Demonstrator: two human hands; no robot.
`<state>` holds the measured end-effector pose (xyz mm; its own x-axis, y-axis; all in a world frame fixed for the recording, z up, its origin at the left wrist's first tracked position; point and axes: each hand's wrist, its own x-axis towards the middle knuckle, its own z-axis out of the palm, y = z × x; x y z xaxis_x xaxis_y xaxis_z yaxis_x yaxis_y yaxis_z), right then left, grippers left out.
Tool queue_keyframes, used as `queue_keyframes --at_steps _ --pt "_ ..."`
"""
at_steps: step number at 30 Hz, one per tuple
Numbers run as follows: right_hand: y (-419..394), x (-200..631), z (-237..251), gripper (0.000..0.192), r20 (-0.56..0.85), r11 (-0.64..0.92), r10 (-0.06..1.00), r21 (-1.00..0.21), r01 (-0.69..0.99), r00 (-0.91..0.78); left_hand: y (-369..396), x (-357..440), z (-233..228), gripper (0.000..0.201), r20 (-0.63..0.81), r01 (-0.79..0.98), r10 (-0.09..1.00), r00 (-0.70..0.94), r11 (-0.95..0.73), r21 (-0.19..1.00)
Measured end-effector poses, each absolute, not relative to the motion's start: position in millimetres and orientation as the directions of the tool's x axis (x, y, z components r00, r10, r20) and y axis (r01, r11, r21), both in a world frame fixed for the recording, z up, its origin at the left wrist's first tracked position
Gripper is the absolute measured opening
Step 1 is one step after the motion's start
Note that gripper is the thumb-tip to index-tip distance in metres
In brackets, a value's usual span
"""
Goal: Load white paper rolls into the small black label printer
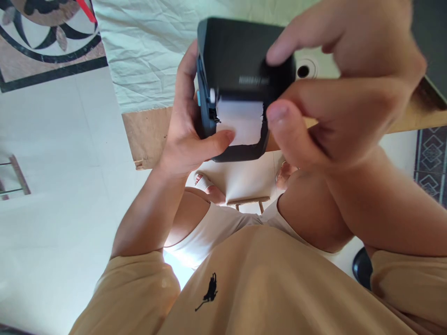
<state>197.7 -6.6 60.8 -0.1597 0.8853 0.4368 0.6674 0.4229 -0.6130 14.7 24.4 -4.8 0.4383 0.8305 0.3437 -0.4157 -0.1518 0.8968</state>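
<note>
A black handheld label printer (244, 56) with blue-grey sides is held up in front of me, above the front edge of the table. White paper (244, 116) shows in the opening at its near end. My left hand (190, 121) wraps around the printer's left side, its thumb lying over the paper. My right hand (342, 88) is at the right side, index fingertip on the dark cover and thumb by the near right corner. Its other fingers are curled in. Behind the right hand, a white round item (309, 69) with a dark centre is partly hidden.
A pale green cloth (146, 56) covers the table, leaving a bare wooden edge (148, 135) in front. A red strip (86, 10) shows at upper left. A dark object (431, 46) stands at the right. Below are my legs and a small wooden stool (248, 201).
</note>
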Motion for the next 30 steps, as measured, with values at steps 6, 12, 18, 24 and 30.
queue_keyframes --at_steps 6,12,18,24,30 --pt "-4.1 199.9 45.4 0.025 0.728 0.739 0.565 -0.238 0.631 -0.388 25.1 10.8 -4.2 0.077 0.264 -0.378 0.841 0.473 -0.078 0.923" --pt "-5.3 200.1 54.7 0.037 0.546 0.524 0.767 -0.230 0.820 -0.337 27.0 9.1 -15.3 0.077 0.271 -0.369 0.862 0.428 -0.107 0.923" --pt "-8.8 189.8 59.0 0.045 0.458 0.460 0.841 -0.323 0.827 -0.289 18.5 14.3 -7.5 0.050 0.296 -0.393 0.865 0.404 -0.128 0.910" --pt "-6.2 190.7 57.3 0.052 0.408 0.447 0.865 -0.359 0.820 -0.293 19.1 13.3 -7.0 0.052 0.317 -0.414 0.872 0.373 -0.149 0.898" --pt "-2.4 193.3 51.2 0.054 0.385 0.410 0.884 -0.367 0.835 -0.265 15.0 19.0 0.7 0.034 0.186 -0.438 0.906 0.381 0.000 0.899"
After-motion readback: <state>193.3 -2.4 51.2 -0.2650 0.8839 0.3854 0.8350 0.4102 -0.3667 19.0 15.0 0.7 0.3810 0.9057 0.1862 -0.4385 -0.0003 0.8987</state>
